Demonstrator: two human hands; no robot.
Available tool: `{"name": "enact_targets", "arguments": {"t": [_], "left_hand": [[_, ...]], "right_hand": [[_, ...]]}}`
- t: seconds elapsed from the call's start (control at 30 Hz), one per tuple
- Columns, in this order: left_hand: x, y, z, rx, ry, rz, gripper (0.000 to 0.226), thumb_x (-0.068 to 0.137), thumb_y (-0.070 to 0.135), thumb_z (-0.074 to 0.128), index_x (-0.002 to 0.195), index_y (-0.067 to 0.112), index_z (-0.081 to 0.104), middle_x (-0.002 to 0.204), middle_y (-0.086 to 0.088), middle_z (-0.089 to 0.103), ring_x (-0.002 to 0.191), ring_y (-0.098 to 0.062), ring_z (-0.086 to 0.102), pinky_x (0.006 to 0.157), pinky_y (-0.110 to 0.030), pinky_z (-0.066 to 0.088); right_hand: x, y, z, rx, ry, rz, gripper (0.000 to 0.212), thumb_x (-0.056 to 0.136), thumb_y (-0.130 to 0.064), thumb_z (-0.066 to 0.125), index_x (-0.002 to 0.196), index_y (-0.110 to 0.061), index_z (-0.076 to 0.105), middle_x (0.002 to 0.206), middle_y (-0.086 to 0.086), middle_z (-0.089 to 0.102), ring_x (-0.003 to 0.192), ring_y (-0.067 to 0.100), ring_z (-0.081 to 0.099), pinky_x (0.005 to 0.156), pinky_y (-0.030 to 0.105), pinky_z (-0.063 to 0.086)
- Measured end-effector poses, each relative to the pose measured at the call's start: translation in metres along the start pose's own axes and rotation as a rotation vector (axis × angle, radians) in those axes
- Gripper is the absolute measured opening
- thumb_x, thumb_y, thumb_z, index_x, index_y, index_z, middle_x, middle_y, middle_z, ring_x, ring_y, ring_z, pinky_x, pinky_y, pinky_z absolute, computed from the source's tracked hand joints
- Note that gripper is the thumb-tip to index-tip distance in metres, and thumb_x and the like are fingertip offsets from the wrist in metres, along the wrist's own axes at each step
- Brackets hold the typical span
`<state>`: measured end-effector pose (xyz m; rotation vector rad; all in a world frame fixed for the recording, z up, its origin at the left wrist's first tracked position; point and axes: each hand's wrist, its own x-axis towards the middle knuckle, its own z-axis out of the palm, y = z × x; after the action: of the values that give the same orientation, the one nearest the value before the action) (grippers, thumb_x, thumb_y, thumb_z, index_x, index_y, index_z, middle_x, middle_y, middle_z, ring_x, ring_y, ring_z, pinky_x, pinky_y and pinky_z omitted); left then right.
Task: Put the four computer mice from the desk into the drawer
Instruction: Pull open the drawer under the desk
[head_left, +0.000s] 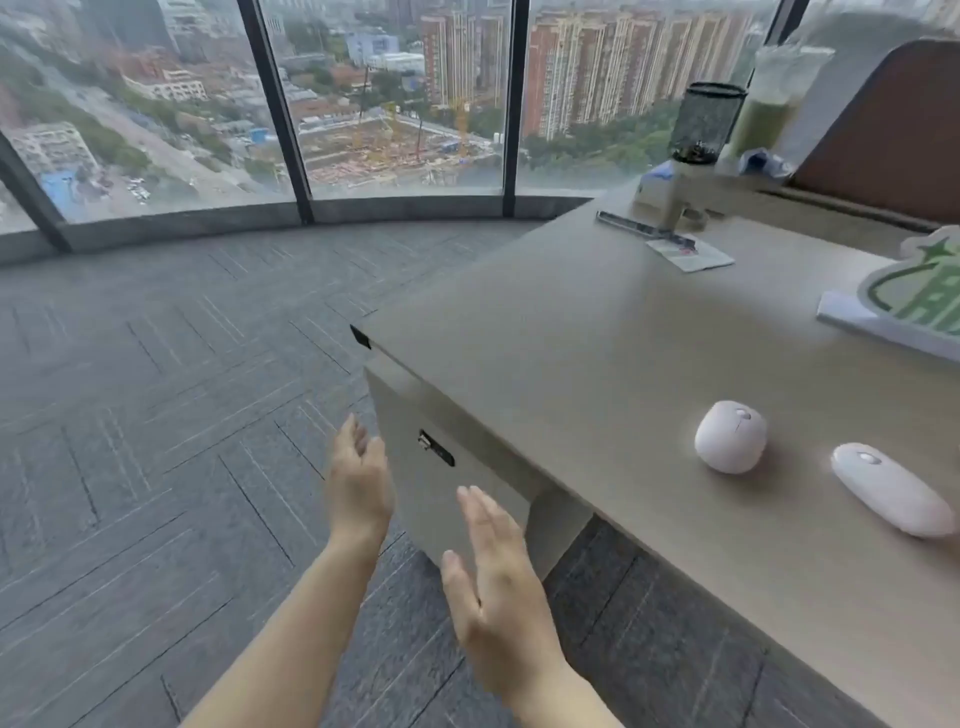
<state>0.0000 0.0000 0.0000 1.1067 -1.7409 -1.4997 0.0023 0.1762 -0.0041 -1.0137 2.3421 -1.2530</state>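
Note:
Two white computer mice lie on the beige desk (597, 374) at the right: a round mouse (730, 436) and, nearer the right edge, a flat oval mouse (885, 488). Under the desk's left corner stands the drawer unit (452, 499), its front closed, with a small black lock (435, 448). My left hand (358, 483) is held flat beside the drawer front, fingers apart, holding nothing. My right hand (498, 587) is also flat and empty, just in front of the drawer front. Both hands are well left of the mice.
At the desk's far end stand a black mesh pen holder (704, 124), a cup with green drink (769, 104), a ruler (639, 228) and a leaflet (691, 252). A green-and-white sign (914, 291) lies at the right. Grey carpet (156, 415) and large windows are to the left.

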Motion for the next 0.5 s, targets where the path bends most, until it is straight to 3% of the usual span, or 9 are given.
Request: {"name": "enact_targets", "arguments": {"t": [0.13, 0.23, 0.33, 0.4, 0.5], "left_hand": [[0.01, -0.043, 0.017, -0.096, -0.04, -0.265, 0.048, 0.098, 0.021, 0.041, 0.144, 0.009, 0.039, 0.142, -0.009, 0.051, 0.128, -0.024, 0.051, 0.104, -0.039, 0.043], [0.025, -0.066, 0.035, -0.231, -0.075, -0.452, 0.039, 0.096, 0.018, 0.044, 0.133, 0.008, 0.05, 0.125, -0.009, 0.058, 0.113, -0.023, 0.058, 0.092, -0.04, 0.046], [0.043, -0.071, 0.053, -0.285, -0.089, -0.543, 0.021, 0.097, 0.018, 0.044, 0.111, 0.008, 0.054, 0.109, -0.009, 0.054, 0.098, -0.022, 0.055, 0.093, -0.04, 0.049], [0.054, -0.075, 0.066, -0.286, -0.087, -0.562, 0.024, 0.097, 0.022, 0.047, 0.114, 0.008, 0.056, 0.107, -0.008, 0.056, 0.098, -0.021, 0.058, 0.096, -0.041, 0.049], [0.069, -0.077, 0.081, -0.311, -0.096, -0.574, 0.021, 0.096, 0.024, 0.05, 0.109, 0.008, 0.055, 0.106, -0.009, 0.059, 0.096, -0.024, 0.061, 0.088, -0.042, 0.053]], "right_hand": [[-0.004, 0.038, 0.014, 0.32, 0.1, 0.379, 0.052, 0.102, -0.025, 0.042, 0.152, -0.024, 0.027, 0.156, -0.01, 0.032, 0.143, 0.005, 0.027, 0.118, 0.029, 0.025], [0.004, 0.059, 0.017, 0.498, 0.21, 0.591, 0.055, 0.102, -0.02, 0.042, 0.154, -0.02, 0.023, 0.157, 0.001, 0.034, 0.142, 0.015, 0.036, 0.104, 0.026, 0.032], [0.025, 0.073, 0.015, 0.59, 0.303, 0.672, 0.058, 0.1, -0.015, 0.045, 0.154, -0.019, 0.023, 0.153, 0.008, 0.039, 0.139, 0.021, 0.04, 0.1, 0.029, 0.035], [0.035, 0.079, 0.018, 0.609, 0.33, 0.675, 0.058, 0.097, -0.012, 0.047, 0.152, -0.02, 0.029, 0.144, 0.006, 0.051, 0.129, 0.02, 0.051, 0.102, 0.034, 0.042], [0.043, 0.084, 0.026, 0.574, 0.359, 0.677, 0.056, 0.092, -0.009, 0.049, 0.147, -0.018, 0.039, 0.141, 0.003, 0.054, 0.128, 0.017, 0.054, 0.109, 0.043, 0.044]]}}
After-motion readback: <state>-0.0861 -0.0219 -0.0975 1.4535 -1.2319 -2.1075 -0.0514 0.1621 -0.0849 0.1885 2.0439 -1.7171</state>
